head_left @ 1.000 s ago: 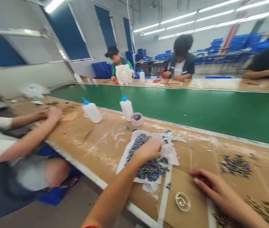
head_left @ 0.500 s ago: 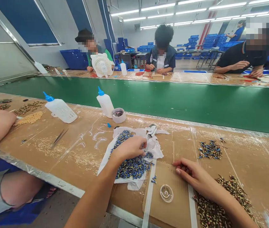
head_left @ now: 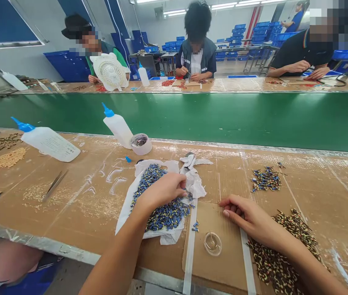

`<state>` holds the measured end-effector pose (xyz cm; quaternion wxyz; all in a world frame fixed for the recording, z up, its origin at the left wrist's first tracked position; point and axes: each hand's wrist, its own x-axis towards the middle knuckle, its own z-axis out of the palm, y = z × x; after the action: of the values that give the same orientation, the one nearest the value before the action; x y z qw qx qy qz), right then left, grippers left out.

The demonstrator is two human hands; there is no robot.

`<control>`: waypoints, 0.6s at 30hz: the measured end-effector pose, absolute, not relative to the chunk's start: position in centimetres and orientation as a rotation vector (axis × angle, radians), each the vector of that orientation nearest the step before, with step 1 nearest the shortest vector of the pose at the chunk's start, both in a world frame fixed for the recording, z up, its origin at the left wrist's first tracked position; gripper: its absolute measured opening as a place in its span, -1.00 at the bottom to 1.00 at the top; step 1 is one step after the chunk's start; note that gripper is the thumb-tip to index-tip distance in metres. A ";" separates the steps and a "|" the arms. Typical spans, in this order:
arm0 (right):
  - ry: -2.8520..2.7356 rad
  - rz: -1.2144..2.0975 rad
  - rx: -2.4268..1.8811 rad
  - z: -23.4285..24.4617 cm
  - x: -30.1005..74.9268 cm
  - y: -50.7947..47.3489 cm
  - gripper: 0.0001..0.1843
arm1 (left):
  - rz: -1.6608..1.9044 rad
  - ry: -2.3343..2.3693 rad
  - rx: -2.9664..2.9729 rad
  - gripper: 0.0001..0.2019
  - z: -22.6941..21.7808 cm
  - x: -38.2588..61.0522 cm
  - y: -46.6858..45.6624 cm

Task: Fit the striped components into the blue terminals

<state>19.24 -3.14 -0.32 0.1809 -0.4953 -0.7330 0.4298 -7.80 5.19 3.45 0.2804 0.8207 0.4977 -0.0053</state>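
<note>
My left hand (head_left: 167, 190) is over the right part of a pile of small blue-and-yellow pieces (head_left: 164, 215), which lies on white tissue (head_left: 125, 213). Its fingers are bent together, and whatever they hold is hidden. My right hand (head_left: 244, 214) is above the right edge of a cardboard sheet (head_left: 217, 268), fingers curled, thumb and forefinger tips close together. I cannot make out anything between them. On that sheet stands a small clear round dish (head_left: 213, 244) with a thin stick in it. A few loose blue pieces (head_left: 195, 226) lie left of the dish.
Dark-and-yellow pieces (head_left: 280, 262) are heaped under my right forearm; a smaller blue-and-dark pile (head_left: 265, 179) lies beyond. Left are tweezers (head_left: 55, 185), a tape roll (head_left: 141, 144) and two bottles, one upright (head_left: 118, 128), one lying (head_left: 53, 143). Co-workers sit across the green belt (head_left: 192, 116).
The view has shifted, so the bench items appear further left and higher. My left hand stays over the blue pile with its fingers drawn closer together. My right hand keeps nearly the same pose.
</note>
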 end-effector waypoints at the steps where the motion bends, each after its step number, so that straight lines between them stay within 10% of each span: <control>1: -2.075 1.210 -1.399 -0.3 19.2 -3.2 -0.79 | -0.005 1.328 2.180 -0.92 3.7 -8.0 5.3; 18: -2.042 1.252 -1.392 -0.5 19.4 -3.1 -0.84 | 0.277 1.117 2.003 -0.86 4.1 -5.5 4.8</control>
<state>19.38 -3.08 -0.53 0.1845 -0.4938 -0.7244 0.4442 -5.52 4.78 4.15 0.4039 0.7931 0.4425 0.1099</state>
